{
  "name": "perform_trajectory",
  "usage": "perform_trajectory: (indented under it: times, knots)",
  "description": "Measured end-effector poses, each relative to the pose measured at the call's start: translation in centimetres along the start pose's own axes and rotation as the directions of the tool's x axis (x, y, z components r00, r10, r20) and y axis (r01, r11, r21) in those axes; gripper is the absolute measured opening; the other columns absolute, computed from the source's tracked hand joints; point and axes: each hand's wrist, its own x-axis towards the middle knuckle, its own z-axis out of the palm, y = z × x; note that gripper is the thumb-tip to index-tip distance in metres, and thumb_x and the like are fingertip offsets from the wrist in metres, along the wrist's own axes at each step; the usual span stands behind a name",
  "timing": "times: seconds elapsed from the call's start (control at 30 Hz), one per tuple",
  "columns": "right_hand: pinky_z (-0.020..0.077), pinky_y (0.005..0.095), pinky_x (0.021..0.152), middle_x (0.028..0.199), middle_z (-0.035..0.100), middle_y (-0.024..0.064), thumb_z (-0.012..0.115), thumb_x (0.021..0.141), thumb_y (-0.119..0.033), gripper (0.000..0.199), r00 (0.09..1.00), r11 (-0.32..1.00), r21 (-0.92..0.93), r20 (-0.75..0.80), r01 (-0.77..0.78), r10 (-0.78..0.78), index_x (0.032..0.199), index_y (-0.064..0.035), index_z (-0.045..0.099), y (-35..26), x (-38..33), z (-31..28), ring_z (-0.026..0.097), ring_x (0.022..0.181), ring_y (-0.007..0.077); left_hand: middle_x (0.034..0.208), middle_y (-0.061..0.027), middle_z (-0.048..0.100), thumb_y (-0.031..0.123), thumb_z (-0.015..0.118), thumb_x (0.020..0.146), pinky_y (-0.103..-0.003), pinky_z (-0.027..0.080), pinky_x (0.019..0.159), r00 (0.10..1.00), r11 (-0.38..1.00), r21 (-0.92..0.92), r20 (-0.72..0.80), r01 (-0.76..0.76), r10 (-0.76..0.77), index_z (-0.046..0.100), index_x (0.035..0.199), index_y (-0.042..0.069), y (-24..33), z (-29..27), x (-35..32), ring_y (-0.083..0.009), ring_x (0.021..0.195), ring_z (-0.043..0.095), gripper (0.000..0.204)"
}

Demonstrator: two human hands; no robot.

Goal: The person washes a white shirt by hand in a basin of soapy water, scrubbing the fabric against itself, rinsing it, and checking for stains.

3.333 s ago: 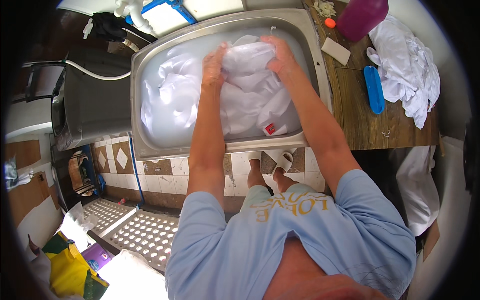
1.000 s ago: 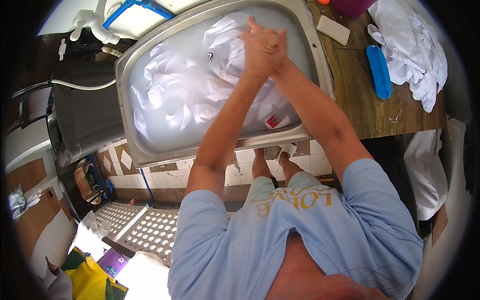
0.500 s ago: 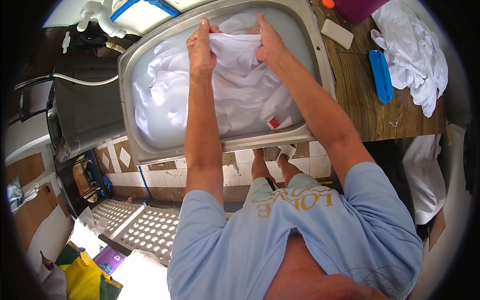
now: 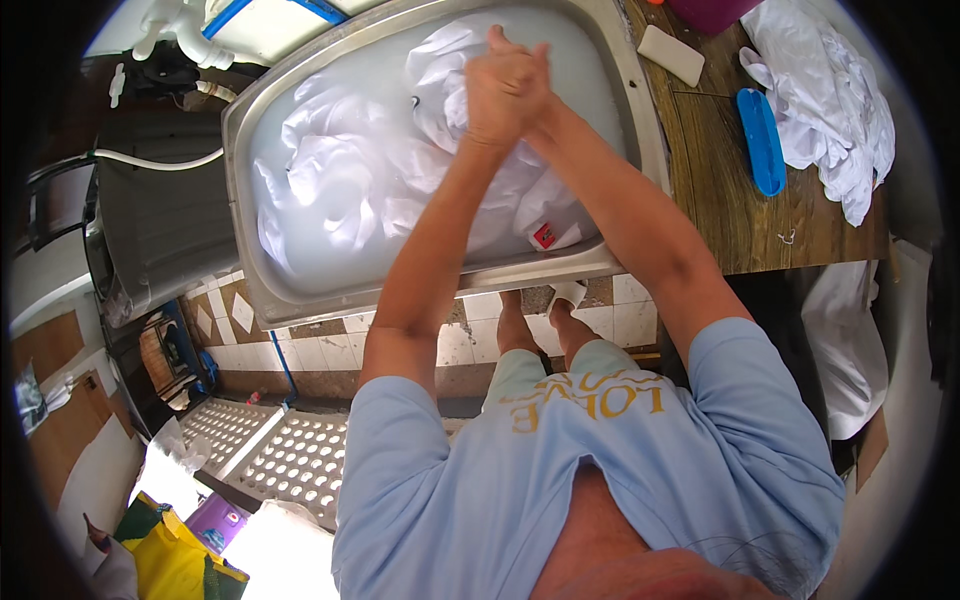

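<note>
White cloth [image 4: 340, 170] lies bunched in cloudy water inside a metal basin [image 4: 640, 130]. A red label [image 4: 544, 236] shows on the cloth near the basin's front edge. Over the far right part of the basin, my left hand [image 4: 495, 98] and my right hand [image 4: 540, 82] are pressed together, the left lapping over the right. Both are closed, with folds of the cloth bunched directly against and beneath them. Whatever lies between the palms is hidden, and most of the right hand's fingers are covered.
On the wooden counter [image 4: 710, 220] at the right are a cream soap bar [image 4: 671, 55], a blue oblong plastic tool [image 4: 762, 142], a heap of white clothes [image 4: 835, 110] and a purple container [image 4: 708, 12]. A white tap [image 4: 185, 40] stands beyond the basin's left corner.
My hands were apart, with cloth stretched between them. The left hand has moved right onto the right hand, and the cloth has dropped into folds below.
</note>
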Motion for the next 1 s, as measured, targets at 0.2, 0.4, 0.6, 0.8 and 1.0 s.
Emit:
perform_trajectory:
  times: [0.2, 0.4, 0.6, 0.8, 1.0]
  knots:
    - [0.0415, 0.0281, 0.057, 0.066, 0.046, -0.001, 0.068, 0.085, -0.039, 0.034, 0.837, 0.986, -0.162, -0.534, 0.038, -0.12, 0.073, -0.0108, 0.052, -0.1, -0.3, 2.7, 0.045, 0.06, 0.0132, 0.052, 0.0052, 0.041, 0.013, 0.068, 0.083, -0.027, 0.026, 0.045, 0.918, 0.938, -0.095, -0.194, 0.333, -0.346, 0.042, 0.047, 0.002, -4.3, -3.1, -0.3, -0.0057, 0.051, 0.031, 0.046]
    - [0.0485, 0.0337, 0.068, 0.084, 0.062, 0.0083, 0.069, 0.078, -0.027, 0.029, 0.783, 0.633, -0.757, -0.489, -0.163, -0.384, 0.09, -0.0023, 0.062, -5.9, -0.8, -0.3, 0.058, 0.073, 0.0207, 0.049, -0.0027, 0.043, 0.028, 0.07, 0.081, -0.029, 0.033, 0.047, 0.777, 0.782, -0.039, 0.155, 0.622, -0.611, 0.053, 0.057, 0.0, -2.8, -7.0, -0.9, -0.01, 0.048, 0.036, 0.041]
    - [0.051, 0.0397, 0.08, 0.091, 0.067, 0.0183, 0.062, 0.074, -0.023, 0.029, 0.872, -0.503, -0.739, -0.237, -0.448, -0.428, 0.094, -0.0017, 0.065, -3.9, -0.7, -3.3, 0.064, 0.086, 0.0331, 0.064, -0.0152, 0.061, 0.023, 0.068, 0.078, -0.038, 0.045, 0.061, 0.854, 0.875, 0.357, 0.287, 0.326, -0.435, 0.064, 0.073, 0.002, -4.6, -5.1, -4.0, -0.0274, 0.06, 0.058, 0.021]
    - [0.0498, 0.0416, 0.083, 0.09, 0.067, 0.0158, 0.061, 0.078, -0.02, 0.022, 0.726, -0.077, -0.935, -0.216, -0.347, -0.652, 0.089, -0.0018, 0.066, -0.1, -0.2, -3.8, 0.064, 0.086, 0.0318, 0.086, -0.0161, 0.065, 0.023, 0.065, 0.081, -0.043, 0.046, 0.08, 0.944, 0.814, 0.554, 0.141, 0.175, -0.299, 0.065, 0.087, 0.002, -11.8, -5.0, -8.1, -0.0311, 0.085, 0.06, 0.021]
    - [0.0489, 0.0351, 0.082, 0.084, 0.063, 0.0062, 0.061, 0.084, -0.021, 0.015, 0.856, 0.988, -0.146, -0.501, 0.058, -0.125, 0.085, -0.0059, 0.064, -4.0, -2.2, -0.7, 0.06, 0.082, 0.0191, 0.092, -0.0093, 0.067, 0.012, 0.06, 0.086, -0.034, 0.047, 0.078, 0.629, 0.237, -0.685, 0.401, 0.689, -0.666, 0.065, 0.088, -0.001, -2.7, -5.4, -0.8, -0.0208, 0.088, 0.06, 0.015]
